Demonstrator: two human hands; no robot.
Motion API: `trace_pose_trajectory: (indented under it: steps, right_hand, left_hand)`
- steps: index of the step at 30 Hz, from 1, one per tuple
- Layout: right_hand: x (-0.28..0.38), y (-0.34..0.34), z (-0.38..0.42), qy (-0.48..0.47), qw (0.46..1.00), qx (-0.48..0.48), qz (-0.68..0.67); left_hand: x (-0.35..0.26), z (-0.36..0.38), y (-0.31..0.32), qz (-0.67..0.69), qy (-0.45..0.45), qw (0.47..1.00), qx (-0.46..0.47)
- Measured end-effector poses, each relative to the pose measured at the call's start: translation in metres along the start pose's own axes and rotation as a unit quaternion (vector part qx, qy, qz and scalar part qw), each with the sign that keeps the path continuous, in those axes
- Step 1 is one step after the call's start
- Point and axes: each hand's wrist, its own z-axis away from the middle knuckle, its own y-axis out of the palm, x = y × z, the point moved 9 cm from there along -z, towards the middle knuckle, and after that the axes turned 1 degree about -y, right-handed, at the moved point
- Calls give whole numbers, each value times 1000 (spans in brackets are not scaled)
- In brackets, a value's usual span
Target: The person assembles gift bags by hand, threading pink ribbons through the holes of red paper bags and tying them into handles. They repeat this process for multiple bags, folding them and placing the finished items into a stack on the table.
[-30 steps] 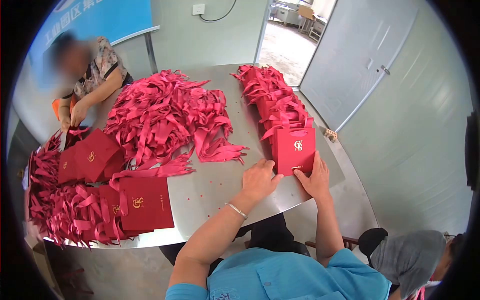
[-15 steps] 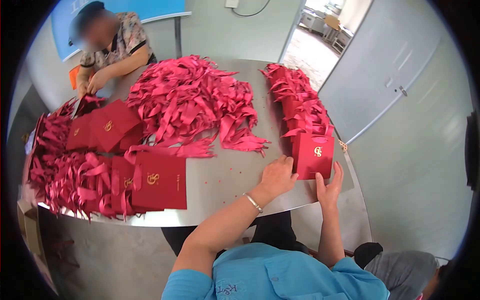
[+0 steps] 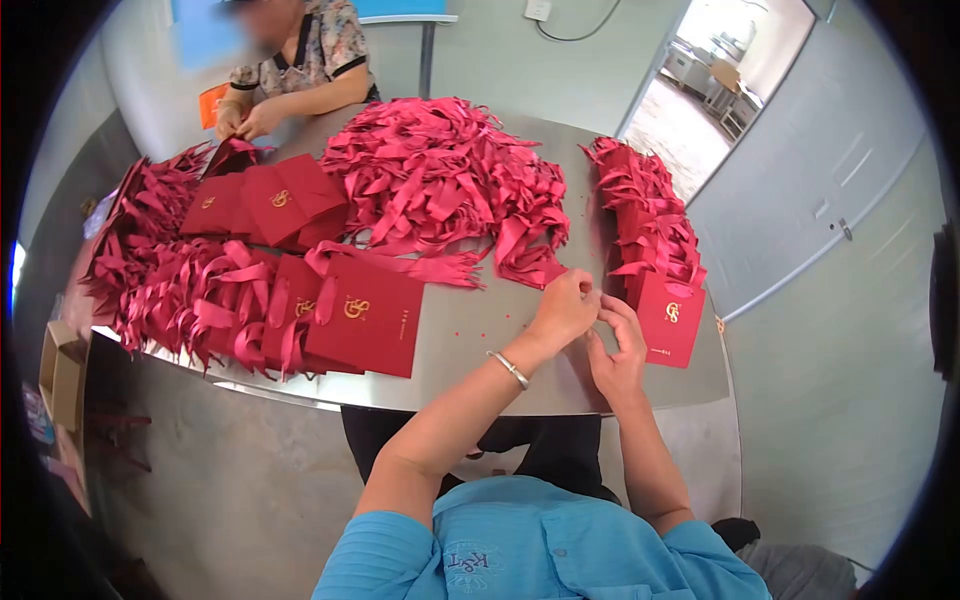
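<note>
My left hand (image 3: 568,312), with a bangle at its wrist, is closed above the metal table, fingers curled at the front edge of a heap of red ribbons (image 3: 440,180). What lies in its fingers, if anything, I cannot make out. Close beside it, my right hand (image 3: 620,350) is open, thumb apart from its bent fingers, the fingertips near the left hand. To its right stands a red paper gift bag (image 3: 672,320) with gold lettering, at the front of a row of ribbon-handled bags (image 3: 645,210).
Red bags with ribbons (image 3: 370,315) stand at the table's left, with more bags (image 3: 290,200) lying behind them. Another person (image 3: 300,85) works at the far left. The table's curved front edge (image 3: 470,400) is near my body. A grey door (image 3: 810,190) stands at the right.
Both hands have left the front bag of the right-hand row and come together to its left, beside the ribbon heap. My left hand has closed. The view has shifted.
</note>
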Motion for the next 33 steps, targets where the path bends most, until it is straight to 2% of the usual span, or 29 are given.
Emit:
trace_pose_trajectory:
  steps: [5, 9, 10, 11, 12, 13, 15, 16, 17, 19, 21, 22, 24, 25, 27, 28, 29, 30, 31, 33]
  right_hand:
    - [15, 50, -34, -44, 998, 36, -42]
    - [33, 94, -61, -52, 993, 63, -84]
    - [35, 104, -68, -38, 991, 76, -104]
    - [40, 112, -77, -44, 990, 80, -107]
    - [52, 118, -86, -93, 989, 79, -81]
    - [66, 125, -94, -143, 985, 77, -56]
    - [88, 136, -109, -182, 980, 72, -39]
    - [101, 146, -116, -209, 972, 94, -51]
    - [113, 159, -121, -235, 963, 115, -63]
    - [137, 191, -133, -265, 952, 137, -73]
    - [160, 241, -143, -218, 937, 256, -93]
    - [168, 260, -149, -224, 936, 255, -97]
    - [178, 305, -155, -263, 923, 266, -84]
    - [181, 322, -159, -269, 922, 265, -87]
    - [174, 360, -169, -230, 934, 274, 1]
    - [169, 376, -173, -198, 939, 280, 34]
    - [174, 384, -174, -202, 939, 278, 31]
    - [171, 392, -179, -156, 947, 275, 50]
    - [167, 397, -184, -110, 953, 272, 69]
    - [170, 406, -188, -89, 947, 295, 95]
  left_hand:
    - [13, -5, -60, 11, 5, 1000, -29]
    - [38, -9, -91, 15, -32, 996, -86]
    - [55, -9, -89, 189, -85, 975, -85]
    - [71, -11, -84, 357, -132, 921, -78]
    - [64, -15, -88, 409, -107, 905, -45]
    - [62, -16, -92, 411, -104, 904, -52]
    - [49, -16, -102, 533, -56, 839, -96]
    - [59, -25, -100, 501, -48, 861, -73]
    - [71, -28, -92, 501, -43, 861, -81]
    - [81, -25, -75, 686, -49, 719, -104]
    - [108, -38, -39, 565, -47, 824, 24]
    - [101, -33, -40, 562, -43, 826, 20]
    - [65, -23, -54, 437, 50, 898, 10]
    - [45, -17, -66, 433, 54, 900, 6]
    - [36, -1, -69, 573, -115, 811, 31]
    - [55, -9, -59, 570, -113, 813, 28]
    - [83, -24, -43, 522, -48, 852, 17]
    - [76, -28, -51, 469, 17, 883, 7]
    - [80, -31, -55, 467, 20, 884, 5]
    - [87, -28, -32, 321, -72, 937, 122]
